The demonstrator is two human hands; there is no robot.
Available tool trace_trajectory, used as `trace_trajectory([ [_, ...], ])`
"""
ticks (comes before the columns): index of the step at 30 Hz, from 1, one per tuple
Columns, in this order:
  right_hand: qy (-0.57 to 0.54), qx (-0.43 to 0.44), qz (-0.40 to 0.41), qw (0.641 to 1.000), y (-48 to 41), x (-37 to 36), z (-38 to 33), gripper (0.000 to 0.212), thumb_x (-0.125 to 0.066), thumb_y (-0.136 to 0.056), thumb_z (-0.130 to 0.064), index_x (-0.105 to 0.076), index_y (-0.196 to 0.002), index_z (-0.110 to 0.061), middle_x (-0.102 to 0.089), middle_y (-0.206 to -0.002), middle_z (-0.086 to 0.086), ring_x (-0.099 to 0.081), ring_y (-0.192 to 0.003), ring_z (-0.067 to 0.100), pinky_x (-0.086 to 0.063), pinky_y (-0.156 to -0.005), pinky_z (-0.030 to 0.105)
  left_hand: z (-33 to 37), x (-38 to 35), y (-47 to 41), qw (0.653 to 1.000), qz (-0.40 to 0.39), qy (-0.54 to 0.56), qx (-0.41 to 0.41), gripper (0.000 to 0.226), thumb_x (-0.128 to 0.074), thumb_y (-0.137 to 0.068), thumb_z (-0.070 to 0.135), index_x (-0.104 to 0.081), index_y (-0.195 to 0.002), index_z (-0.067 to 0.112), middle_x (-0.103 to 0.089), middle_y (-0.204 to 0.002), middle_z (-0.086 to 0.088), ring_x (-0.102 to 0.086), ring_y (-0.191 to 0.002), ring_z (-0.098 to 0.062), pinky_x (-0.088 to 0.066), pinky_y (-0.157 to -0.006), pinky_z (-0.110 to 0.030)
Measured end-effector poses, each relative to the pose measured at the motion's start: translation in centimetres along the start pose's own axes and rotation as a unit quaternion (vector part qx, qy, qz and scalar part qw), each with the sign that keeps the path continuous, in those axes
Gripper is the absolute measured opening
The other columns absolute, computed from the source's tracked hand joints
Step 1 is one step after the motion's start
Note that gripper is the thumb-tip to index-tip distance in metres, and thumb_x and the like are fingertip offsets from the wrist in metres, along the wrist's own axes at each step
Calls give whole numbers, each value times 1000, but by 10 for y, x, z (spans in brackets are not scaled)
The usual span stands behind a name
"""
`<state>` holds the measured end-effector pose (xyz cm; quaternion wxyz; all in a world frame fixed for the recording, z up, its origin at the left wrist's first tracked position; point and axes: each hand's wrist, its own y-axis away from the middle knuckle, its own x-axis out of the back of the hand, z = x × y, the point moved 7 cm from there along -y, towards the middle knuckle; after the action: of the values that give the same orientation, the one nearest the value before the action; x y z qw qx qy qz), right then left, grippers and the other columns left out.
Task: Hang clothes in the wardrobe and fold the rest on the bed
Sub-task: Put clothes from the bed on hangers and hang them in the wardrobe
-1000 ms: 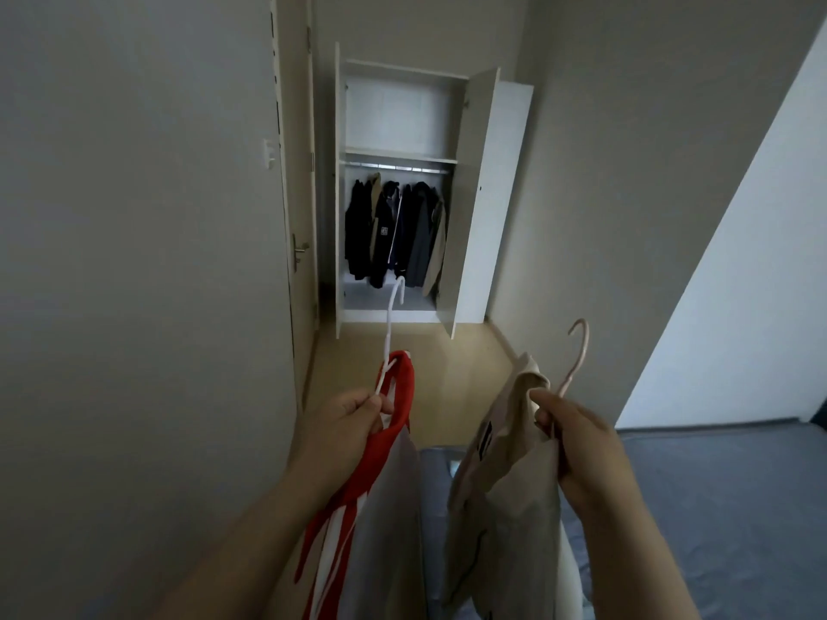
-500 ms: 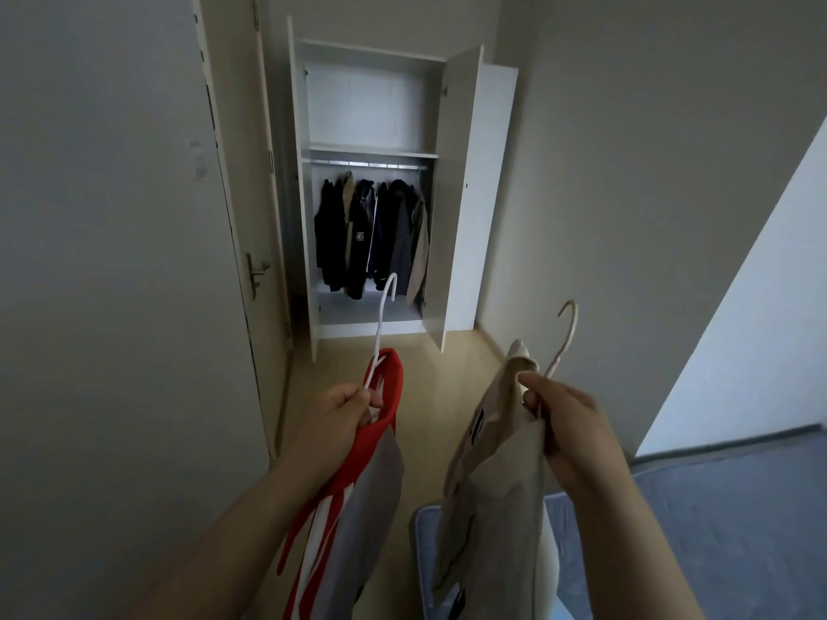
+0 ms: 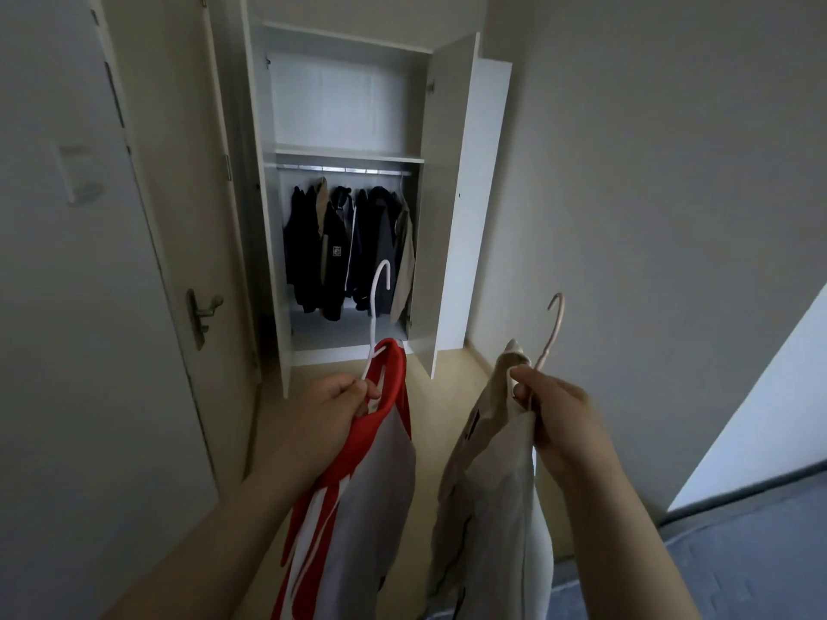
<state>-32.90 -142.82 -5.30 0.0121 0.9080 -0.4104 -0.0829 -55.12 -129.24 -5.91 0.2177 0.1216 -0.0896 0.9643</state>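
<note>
My left hand (image 3: 333,407) grips a white hanger (image 3: 378,306) that carries a red and grey garment (image 3: 358,498). In my right hand (image 3: 552,420) is a pink hanger (image 3: 552,326) with a beige garment (image 3: 485,485) hanging from it. Both garments dangle in front of me above the floor. Straight ahead stands the white wardrobe (image 3: 344,105) with both doors open. Several dark jackets (image 3: 349,248) hang on its rail (image 3: 342,169), and the shelf above them holds nothing.
A closed room door with a metal handle (image 3: 201,313) is on the left, just before the wardrobe. The wardrobe's right door (image 3: 441,203) juts out toward me. A blue-grey bed (image 3: 738,543) lies at lower right. Light wooden floor (image 3: 447,396) leads to the wardrobe.
The wardrobe has grown larger and closer in view as I walk toward it. Both hands keep their hold on the hangers, and the bed has slid toward the lower right.
</note>
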Motion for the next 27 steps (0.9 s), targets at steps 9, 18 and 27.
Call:
trace_trajectory([
  [9,-11,11,68,998,-139,-51,-17,29,-65,-88,-17,-62,-62,-4,-52,-50,3,-48,-38,10,-40,-38,19,-12,-17,-176,999,-46,-10,-24,30,-44,-99,25,-67,-80,21,-64,-63,5,-61,-56,-8,-47,-52,-14],
  [18,-16,7,80,997,-293,-74,-12,31,-65,-88,-18,-63,-59,-8,-51,-50,2,-46,-40,10,-39,-40,21,-26,-63,-335,996,-61,-48,-31,30,-43,-100,26,-66,-80,23,-56,-51,14,-55,-48,0,-38,-48,-9],
  [27,-31,7,87,996,-436,-92,-32,29,-61,-91,-15,-63,-63,-6,-56,-54,2,-50,-47,13,-44,-48,24,-22,-110,-478,996,-80,-17,-23,28,-43,-100,23,-65,-83,17,-51,-49,14,-50,-45,-2,-36,-52,-18],
])
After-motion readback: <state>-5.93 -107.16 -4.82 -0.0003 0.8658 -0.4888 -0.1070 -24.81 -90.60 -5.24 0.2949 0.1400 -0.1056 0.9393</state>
